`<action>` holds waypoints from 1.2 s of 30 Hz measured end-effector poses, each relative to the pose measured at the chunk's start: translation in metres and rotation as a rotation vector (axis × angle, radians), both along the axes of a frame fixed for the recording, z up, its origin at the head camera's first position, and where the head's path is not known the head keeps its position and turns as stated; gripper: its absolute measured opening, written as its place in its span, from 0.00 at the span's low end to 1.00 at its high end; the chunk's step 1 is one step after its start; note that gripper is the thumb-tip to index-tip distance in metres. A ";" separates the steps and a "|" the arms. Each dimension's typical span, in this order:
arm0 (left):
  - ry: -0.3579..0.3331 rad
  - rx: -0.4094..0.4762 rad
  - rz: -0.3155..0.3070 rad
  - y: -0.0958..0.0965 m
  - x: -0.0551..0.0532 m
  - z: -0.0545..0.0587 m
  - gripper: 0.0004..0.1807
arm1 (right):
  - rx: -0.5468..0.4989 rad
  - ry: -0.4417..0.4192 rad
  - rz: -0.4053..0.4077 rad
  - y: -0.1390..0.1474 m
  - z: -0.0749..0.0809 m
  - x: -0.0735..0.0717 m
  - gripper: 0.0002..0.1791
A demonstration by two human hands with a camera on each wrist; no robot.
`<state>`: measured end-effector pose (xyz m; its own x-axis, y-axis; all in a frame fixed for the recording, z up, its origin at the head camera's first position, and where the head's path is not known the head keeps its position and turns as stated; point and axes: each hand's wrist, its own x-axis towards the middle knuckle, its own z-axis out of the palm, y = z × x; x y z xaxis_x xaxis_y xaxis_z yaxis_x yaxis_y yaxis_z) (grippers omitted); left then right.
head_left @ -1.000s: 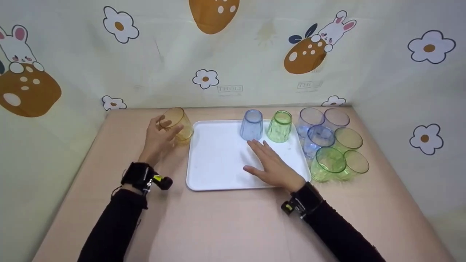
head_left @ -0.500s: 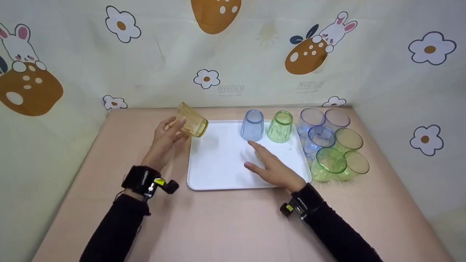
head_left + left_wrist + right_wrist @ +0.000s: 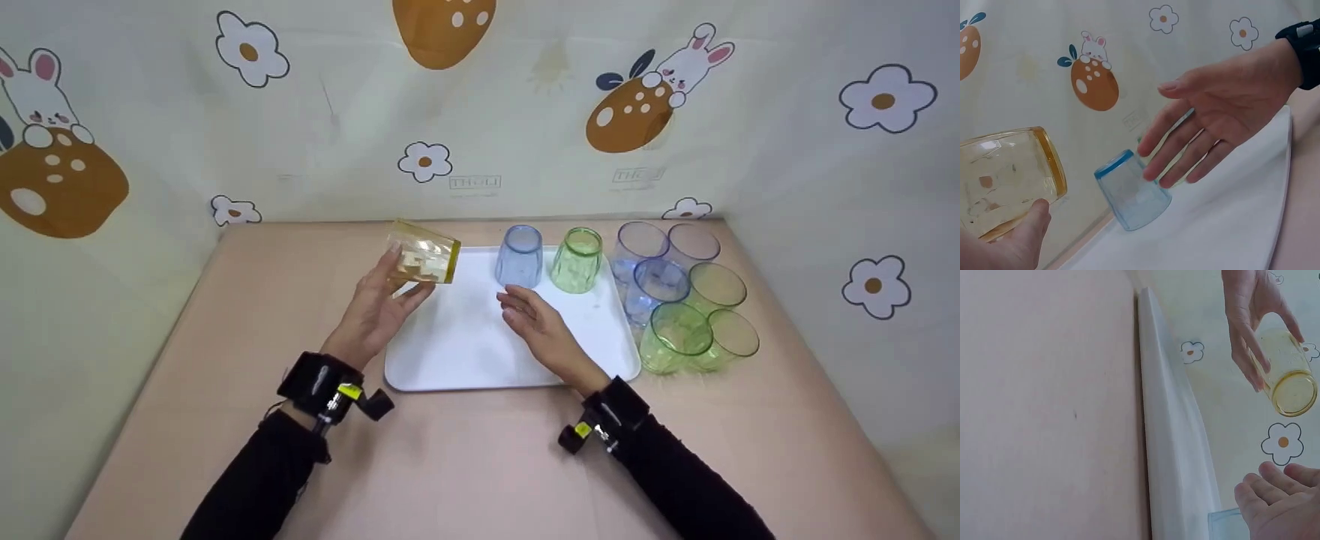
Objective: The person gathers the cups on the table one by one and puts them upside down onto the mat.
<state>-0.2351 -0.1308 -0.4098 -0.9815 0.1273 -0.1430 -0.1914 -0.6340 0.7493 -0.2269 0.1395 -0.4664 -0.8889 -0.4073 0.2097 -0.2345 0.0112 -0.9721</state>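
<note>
A yellow glass [image 3: 424, 259] lies tipped on its side in my left hand [image 3: 367, 315], its thick base facing right, above the back left of the white tray [image 3: 450, 352]. My left fingers and thumb grip it from both sides, as the right wrist view shows. Over the tray's middle, my right hand [image 3: 544, 330] holds nothing; its fingers are extended and loosely bent in the left wrist view. Just beyond the right fingertips a blue glass [image 3: 519, 259] stands upside down on the tray. Beside it is an upside-down green glass [image 3: 577, 262].
Right of the tray, several upright glasses stand close together: blue ones [image 3: 651, 300] toward the back, green ones [image 3: 667, 349] in front. A patterned cloth wall [image 3: 337, 112] rises behind the table [image 3: 480, 465].
My left hand has lifted the yellow glass off the table, turned it onto its side and carried it right, over the tray. My right hand has shifted slightly left, fingers more bent.
</note>
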 end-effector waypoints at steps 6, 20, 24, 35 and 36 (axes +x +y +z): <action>-0.046 0.046 -0.002 0.016 0.007 0.000 0.40 | -0.293 -0.293 -0.042 -0.017 0.001 0.003 0.31; -0.089 0.237 0.044 0.061 0.025 -0.003 0.40 | -0.655 -0.421 -0.037 -0.045 0.007 0.010 0.41; -0.093 0.260 0.040 0.072 0.029 -0.003 0.42 | -0.667 -0.374 -0.034 -0.050 0.009 0.011 0.47; -0.114 0.282 -0.011 0.089 0.036 -0.004 0.41 | -0.702 -0.307 -0.108 -0.060 0.009 0.012 0.50; -0.113 0.283 -0.014 0.089 0.036 -0.004 0.41 | -0.707 -0.296 -0.113 -0.061 0.009 0.012 0.48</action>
